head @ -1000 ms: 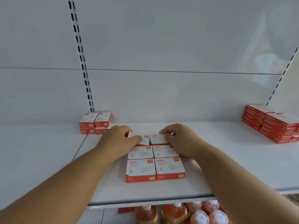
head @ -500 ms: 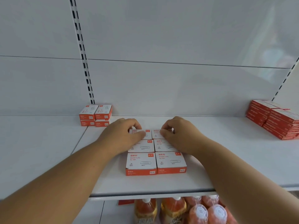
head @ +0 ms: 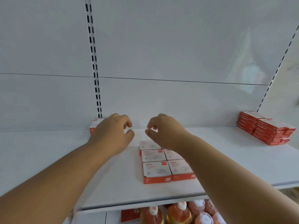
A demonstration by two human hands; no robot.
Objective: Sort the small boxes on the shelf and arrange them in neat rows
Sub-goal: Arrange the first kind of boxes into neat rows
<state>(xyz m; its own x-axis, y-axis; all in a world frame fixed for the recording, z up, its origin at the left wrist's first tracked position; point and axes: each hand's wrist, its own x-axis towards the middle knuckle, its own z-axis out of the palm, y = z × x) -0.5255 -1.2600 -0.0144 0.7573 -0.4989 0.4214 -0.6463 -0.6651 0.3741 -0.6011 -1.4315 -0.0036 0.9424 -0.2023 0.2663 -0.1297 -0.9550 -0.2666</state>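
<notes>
The small boxes (head: 163, 162) are seen on the shelf (head: 48, 156) at 6 o'clock of both hands' loosely curled, empty fingers (head: 127, 125)

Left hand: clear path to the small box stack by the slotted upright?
Probably yes. The left hand hovers empty, fingers loosely curled, right in front of that box stack, partly hiding it. Nothing shows between them on the shelf.

Pale, perhaps glossy, slotted wall (head: 161, 54)
</notes>
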